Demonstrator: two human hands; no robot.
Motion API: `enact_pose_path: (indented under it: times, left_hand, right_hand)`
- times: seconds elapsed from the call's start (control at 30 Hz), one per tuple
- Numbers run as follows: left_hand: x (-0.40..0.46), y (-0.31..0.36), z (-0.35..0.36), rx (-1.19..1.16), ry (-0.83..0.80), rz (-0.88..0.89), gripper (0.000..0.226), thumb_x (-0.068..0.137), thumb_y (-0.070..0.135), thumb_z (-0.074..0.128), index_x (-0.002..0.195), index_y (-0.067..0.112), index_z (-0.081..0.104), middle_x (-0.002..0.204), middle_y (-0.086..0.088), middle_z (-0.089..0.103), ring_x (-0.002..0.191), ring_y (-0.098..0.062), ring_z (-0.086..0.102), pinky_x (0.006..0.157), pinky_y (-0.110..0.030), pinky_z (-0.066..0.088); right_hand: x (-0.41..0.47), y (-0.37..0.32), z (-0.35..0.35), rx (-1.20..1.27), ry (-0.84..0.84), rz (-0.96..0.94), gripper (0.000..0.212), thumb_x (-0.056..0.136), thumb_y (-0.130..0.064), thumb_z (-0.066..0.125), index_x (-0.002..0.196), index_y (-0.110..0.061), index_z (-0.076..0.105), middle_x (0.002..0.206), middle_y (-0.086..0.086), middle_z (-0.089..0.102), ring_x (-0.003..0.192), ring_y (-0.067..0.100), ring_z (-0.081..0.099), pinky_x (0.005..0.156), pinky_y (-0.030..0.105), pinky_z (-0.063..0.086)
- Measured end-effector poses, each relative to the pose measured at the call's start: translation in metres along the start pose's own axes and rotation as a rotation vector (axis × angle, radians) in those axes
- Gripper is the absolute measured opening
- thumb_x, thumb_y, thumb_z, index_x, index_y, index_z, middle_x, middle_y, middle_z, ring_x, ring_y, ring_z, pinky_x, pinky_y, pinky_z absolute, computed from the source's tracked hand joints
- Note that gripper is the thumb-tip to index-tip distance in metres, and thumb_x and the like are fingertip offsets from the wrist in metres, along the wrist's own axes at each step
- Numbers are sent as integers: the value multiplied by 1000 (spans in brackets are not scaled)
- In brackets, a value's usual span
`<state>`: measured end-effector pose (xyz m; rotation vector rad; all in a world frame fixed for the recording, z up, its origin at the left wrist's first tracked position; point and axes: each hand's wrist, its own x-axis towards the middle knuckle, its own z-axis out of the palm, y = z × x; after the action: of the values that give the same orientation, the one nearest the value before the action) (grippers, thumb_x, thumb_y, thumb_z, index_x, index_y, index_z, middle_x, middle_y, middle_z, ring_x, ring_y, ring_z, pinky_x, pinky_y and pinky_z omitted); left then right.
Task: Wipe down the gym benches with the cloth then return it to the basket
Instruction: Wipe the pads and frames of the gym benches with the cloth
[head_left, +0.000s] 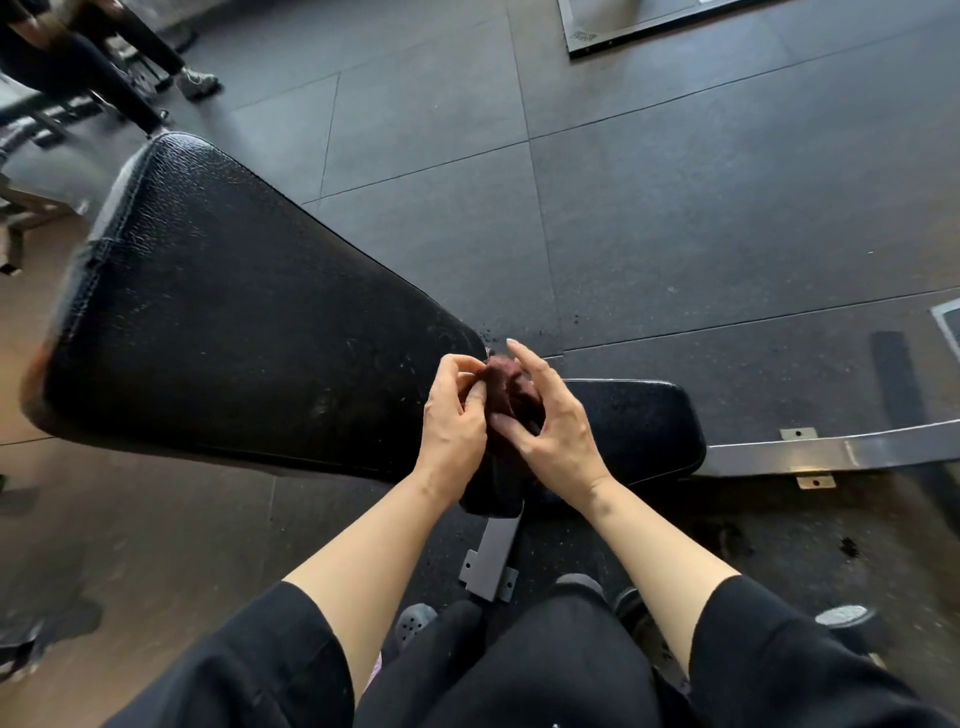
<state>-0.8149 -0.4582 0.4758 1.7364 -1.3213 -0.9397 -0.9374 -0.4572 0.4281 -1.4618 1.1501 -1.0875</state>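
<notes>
Centre of frame: both hands work a dark reddish cloth (511, 397), bunched between them, its lower end hanging dark below the wrists. Left hand (453, 421) pinches the cloth's upper edge with curled fingers. Right hand (551, 415) wraps it from the other side, thumb pressed into the cloth, index finger lifted straight. Cloth sits above the gap where the large black bench pad (223, 322), running to upper left, meets the smaller seat pad (639, 421). Grey metal frame (831, 449) extends to right edge. Another person's legs (104, 67) at upper left.
</notes>
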Motion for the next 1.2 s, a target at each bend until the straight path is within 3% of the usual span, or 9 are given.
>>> enact_pose_path:
  times: [0.07,0.17,0.27,0.4,0.5,0.63,0.83,0.97,1.2]
  left_hand:
    - [-1,0,-2,146,-40,103,17,95,3,52,101,18,55,97,-1,65,92,-14,63,79,-16,48]
    - [-1,-11,-11,690,-21,405,31,82,-1,63,112,9,63,111,-6,65,103,-23,61,97,-32,47]
    - [3,-18,-22,1179,-54,563,46,68,-9,56,112,-1,67,117,-19,66,119,-36,58,108,-47,39]
    - [8,-13,-33,1474,-113,534,48,75,2,46,119,-4,63,127,-21,61,128,-33,51,113,-45,33]
    - [10,-15,-41,1568,-141,559,45,82,5,39,119,-4,63,127,-19,62,126,-29,54,113,-42,35]
    - [17,-13,-46,1636,-137,582,50,85,4,26,113,-7,66,121,-20,65,120,-30,58,111,-43,36]
    - [18,-12,-46,1729,-205,613,46,84,4,35,119,-5,63,125,-19,63,124,-30,55,114,-45,33]
    - [17,-10,-44,1749,-187,611,53,81,2,26,114,-7,65,120,-20,65,121,-30,58,112,-46,35]
    - [17,-13,-50,1791,-170,620,37,84,12,51,113,-6,66,117,-19,66,117,-30,59,113,-47,29]
  right_hand:
    - [5,2,4,-7,23,59,62,81,-7,71,136,-18,44,106,-3,67,96,10,65,88,27,51]
    - [10,9,14,-215,143,174,38,81,-10,68,113,-17,50,91,3,67,86,25,66,76,36,52]
    - [29,16,24,-345,243,373,35,81,-14,70,112,-14,54,105,10,65,99,29,62,83,33,47]
    - [51,8,51,13,57,216,49,88,-8,65,135,-7,54,140,12,53,129,19,48,106,25,37]
    - [47,21,68,68,-33,83,44,90,-6,59,132,-16,59,142,3,52,132,10,38,110,28,36]
    - [68,38,83,-17,-31,-54,45,91,-14,54,134,-25,57,149,-9,38,145,20,18,119,27,13]
    - [104,67,96,36,4,40,47,96,-12,47,142,-21,48,157,5,29,146,26,24,120,33,19]
    - [94,78,90,22,72,272,45,96,-5,48,140,-16,51,154,7,36,141,23,34,114,23,22]
    - [112,51,91,70,-31,132,58,93,-2,50,147,-17,38,160,11,20,143,14,22,107,6,8]
